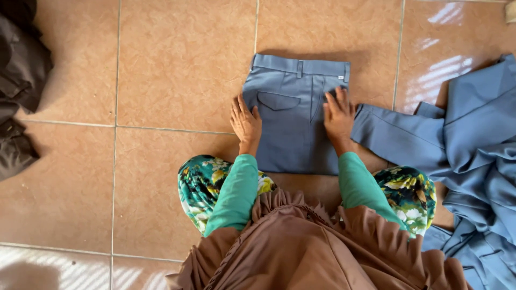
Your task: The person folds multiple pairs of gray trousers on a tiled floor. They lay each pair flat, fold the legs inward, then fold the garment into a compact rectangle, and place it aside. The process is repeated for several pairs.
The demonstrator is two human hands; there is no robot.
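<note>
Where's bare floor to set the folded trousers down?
Bare tiles lie left of the folded trousers, between them and the dark clothes. Tiles beyond the waistband are bare too. The right is crowded with a blue garment pile. Left hand and right hand press the trousers.

Soft daylight, evenly bright; striped glare patches on glossy floor tiles (446, 75) at upper right and lower left corner; faint shadow above folded blue trousers (295, 118); dark cloth heap (19, 80) at left edge underexposed; focus sharp throughout; slight wide-angle stretch near edges.
</note>
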